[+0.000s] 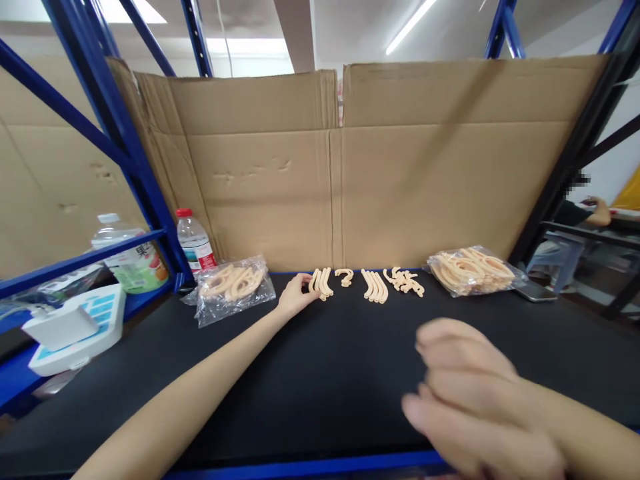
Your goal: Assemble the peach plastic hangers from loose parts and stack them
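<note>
Cardboard wall [400,167]: it stands upright along the far edge, behind everything you are working with.
Bench [310,373]: its black top runs from left to right in front of you, with a blue rail at the near edge.
Right hand [475,393]: yours is close to the camera at the near right, blurred, above the bench; it looks loosely curled, but you cannot tell whether it holds anything.
Left hand [295,297]: your arm reaches far across the bench, fingers spread, the fingertips touching the leftmost bundle.
Right bag [473,270]: a clear bag of tan curved pieces lies at the far right.
Left bag [233,283]: a like bag lies just left of your left hand.
Water bottle [195,243]: it stands upright, red cap on, behind the left bag.
Leftmost bundle [321,283]: tan curved strips lie side by side near the cardboard wall.
Other piles [385,283]: a hooked piece, another bundle and a loose heap follow to the right, apart from each other.
</note>
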Available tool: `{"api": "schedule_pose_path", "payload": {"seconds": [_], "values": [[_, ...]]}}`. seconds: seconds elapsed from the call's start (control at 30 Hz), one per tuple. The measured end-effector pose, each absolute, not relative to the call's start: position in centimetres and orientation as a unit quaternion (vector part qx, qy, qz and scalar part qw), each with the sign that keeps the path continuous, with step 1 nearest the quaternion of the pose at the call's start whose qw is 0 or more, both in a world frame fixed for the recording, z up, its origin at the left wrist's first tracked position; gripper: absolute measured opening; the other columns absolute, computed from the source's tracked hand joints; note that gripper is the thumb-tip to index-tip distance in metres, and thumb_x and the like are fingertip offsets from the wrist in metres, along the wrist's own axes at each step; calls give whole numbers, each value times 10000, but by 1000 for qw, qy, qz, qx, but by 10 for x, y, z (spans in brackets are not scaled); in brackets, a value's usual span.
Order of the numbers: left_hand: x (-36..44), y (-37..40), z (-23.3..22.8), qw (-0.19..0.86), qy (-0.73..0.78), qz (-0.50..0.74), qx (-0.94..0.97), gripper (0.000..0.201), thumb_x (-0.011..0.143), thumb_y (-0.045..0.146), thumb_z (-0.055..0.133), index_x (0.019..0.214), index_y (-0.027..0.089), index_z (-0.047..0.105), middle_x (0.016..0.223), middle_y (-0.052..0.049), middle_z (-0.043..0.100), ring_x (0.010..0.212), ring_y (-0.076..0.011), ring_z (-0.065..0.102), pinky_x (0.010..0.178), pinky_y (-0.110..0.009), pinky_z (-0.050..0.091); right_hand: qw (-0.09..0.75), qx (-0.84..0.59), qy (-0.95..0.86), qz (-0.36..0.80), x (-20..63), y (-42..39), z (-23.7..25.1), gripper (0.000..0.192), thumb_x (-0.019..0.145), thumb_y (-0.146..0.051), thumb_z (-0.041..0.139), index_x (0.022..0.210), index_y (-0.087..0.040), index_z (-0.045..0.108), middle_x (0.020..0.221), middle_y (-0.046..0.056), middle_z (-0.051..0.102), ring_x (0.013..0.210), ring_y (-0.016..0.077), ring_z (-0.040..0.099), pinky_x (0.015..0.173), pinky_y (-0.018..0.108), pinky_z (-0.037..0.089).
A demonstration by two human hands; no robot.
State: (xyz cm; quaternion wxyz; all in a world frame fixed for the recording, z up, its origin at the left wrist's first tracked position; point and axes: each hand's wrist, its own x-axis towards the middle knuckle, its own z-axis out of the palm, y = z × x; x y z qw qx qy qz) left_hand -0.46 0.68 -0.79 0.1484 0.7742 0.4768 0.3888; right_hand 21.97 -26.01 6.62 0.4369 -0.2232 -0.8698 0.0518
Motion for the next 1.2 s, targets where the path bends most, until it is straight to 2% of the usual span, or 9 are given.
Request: {"api": "schedule_pose_path", "payload": {"seconds": [0.07,0.13,0.27,0.37,0.47,0.6,0.77,1.03,1.2], "values": [[-3,0,-8,145,461,379,789,403,633,308,752,978,188,582,986,-58,667,928,-226,638,820,-366,507,450,-165,-872,-98,221,-221,67,372,783,-92,522,1082,-295,611,720,32,562,647,206,531,617,407,494],[-3,-7,-6,138,449,371,801,487,610,368,772,1015,189,570,1036,-72,649,988,-254,616,857,-403,491,450,-152,-859,-192,220,-186,57,312,739,-59,462,951,-229,617,682,31,535,597,180,478,533,345,436],[-3,-16,-2,120,420,362,823,579,592,410,786,1068,190,540,1101,-84,614,1062,-277,575,920,-434,457,378,-257,-878,-143,221,-150,23,245,736,-53,417,840,-187,594,726,50,559,656,178,476,583,327,429],[-3,-17,-4,113,406,365,830,450,680,366,728,1044,189,533,1038,-67,621,996,-244,602,896,-402,476,292,-294,-907,-74,224,-147,8,259,766,-50,421,904,-177,600,821,61,587,736,183,500,659,325,451],[-3,-17,-7,108,402,370,831,340,738,324,676,1020,200,533,1021,-52,615,923,-219,622,846,-385,501,244,-310,-919,-10,225,-150,5,278,797,-54,430,986,-178,591,895,62,594,805,187,507,742,333,461],[-2,-21,-6,103,392,370,836,327,746,283,662,1039,214,534,1071,-46,602,900,-201,631,823,-368,517,236,-339,-910,30,224,-153,6,286,811,-58,443,1027,-182,581,947,69,585,860,198,498,799,355,455],[-4,-23,-2,89,382,362,845,249,793,164,531,1039,192,540,1036,-56,622,922,-187,635,848,-357,518,233,-352,-906,35,224,-155,4,288,824,-62,441,1046,-173,588,961,77,579,876,204,500,827,377,451],[-3,-28,-2,32,378,323,867,354,739,80,488,1073,185,534,1083,-88,625,1051,-244,590,934,-415,477,240,-356,-902,52,225,-154,5,315,830,-66,441,1075,-170,609,967,82,581,875,206,513,822,379,465],[0,-33,-2,1,370,302,878,341,747,75,476,1065,182,535,1078,-103,604,1025,-251,585,917,-407,479,245,-357,-899,61,225,-155,5,324,829,-70,453,1091,-178,610,977,79,582,887,206,514,836,385,462]]}}
